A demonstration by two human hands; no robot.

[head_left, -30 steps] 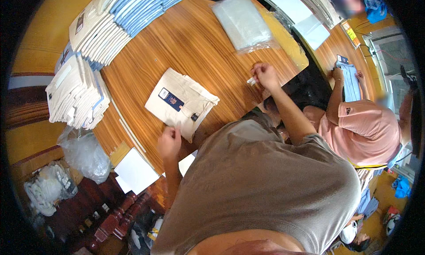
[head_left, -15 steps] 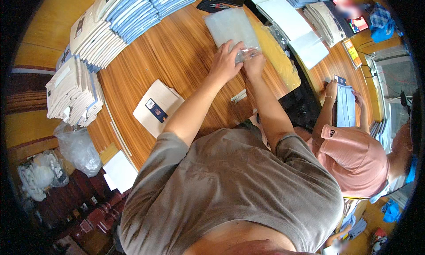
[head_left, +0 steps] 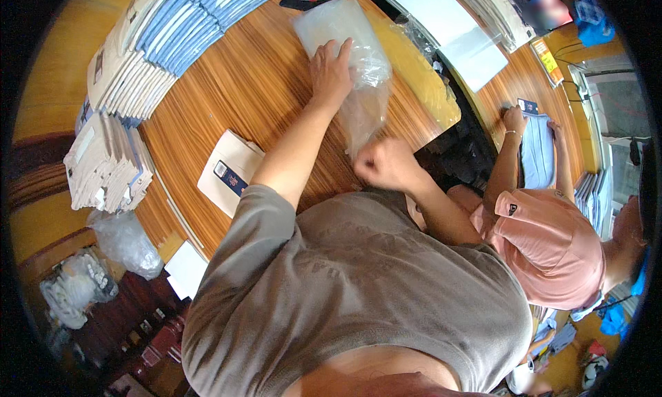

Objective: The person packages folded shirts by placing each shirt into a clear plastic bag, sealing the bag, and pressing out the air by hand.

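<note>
My right hand (head_left: pixel 387 164) is closed on the near end of a clear plastic bag (head_left: pixel 365 114). The bag stretches, crinkled and shiny, from that hand back to a stack of clear plastic bags (head_left: pixel 324 25) on the wooden table. My left hand (head_left: pixel 332 76) rests on the left side of this stack, its fingers stretched out and apart. To the left of my left forearm lies a folded beige garment (head_left: pixel 219 154) with a dark blue tag (head_left: pixel 229 176).
Tall piles of folded blue and beige garments (head_left: pixel 176 38) line the table's far left. A yellowish sheet (head_left: pixel 420 80) lies right of the bags. At the right, a co-worker in a pink shirt (head_left: pixel 552 249) handles a folded light-blue garment (head_left: pixel 536 149).
My right hand has moved from the bag stack toward my body, drawing one bag out lengthwise. My left hand has shifted slightly up and left onto the stack.
</note>
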